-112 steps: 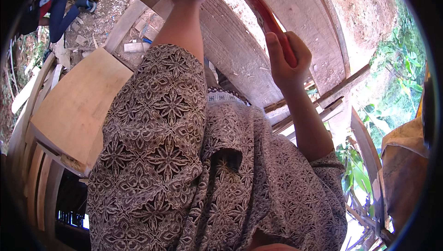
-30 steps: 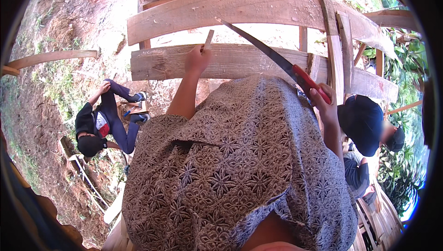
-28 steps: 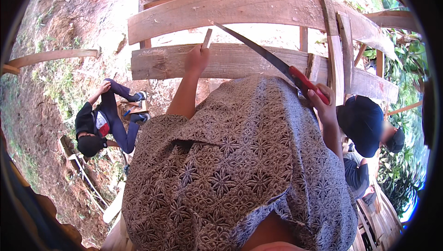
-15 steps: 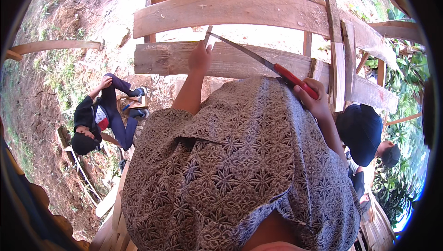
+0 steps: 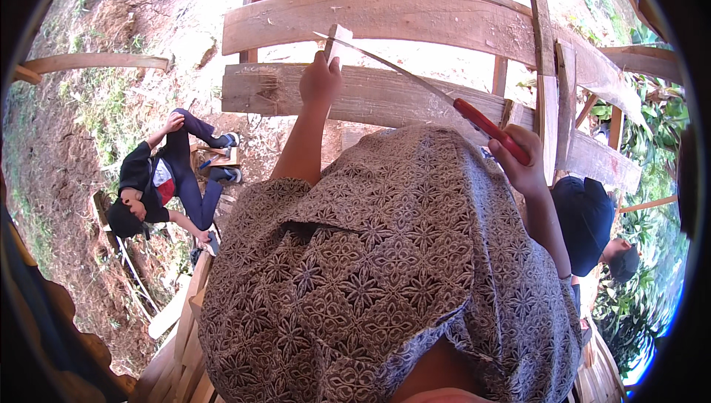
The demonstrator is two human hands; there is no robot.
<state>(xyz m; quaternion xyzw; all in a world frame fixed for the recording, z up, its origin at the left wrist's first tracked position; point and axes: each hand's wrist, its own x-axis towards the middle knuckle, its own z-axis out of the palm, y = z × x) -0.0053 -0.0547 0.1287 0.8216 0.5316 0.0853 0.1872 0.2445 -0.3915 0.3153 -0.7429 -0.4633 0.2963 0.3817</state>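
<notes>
My left hand [image 5: 320, 81] grips a short upright wooden piece [image 5: 337, 39] against a horizontal plank [image 5: 385, 96] in front of me. My right hand [image 5: 518, 162] is closed around the red handle of a hand saw [image 5: 415, 81]. The saw's thin blade runs up and left from the handle, and its tip reaches the top of the wooden piece by my left hand. My patterned shirt [image 5: 385, 270] fills the lower middle of the view and hides my lap and whatever I stand on.
A second, wider plank [image 5: 415, 22] runs above the first, with upright slats [image 5: 544, 70] at the right. Far below on bare dirt a person in dark clothes [image 5: 167, 181] crouches at the left. Another person in a dark shirt [image 5: 592, 225] is at the lower right, near green foliage.
Since the earliest frame my view has swung to the plank frame with people below. In the last second the saw blade has dropped flatter and its tip has slid left to the wooden piece.
</notes>
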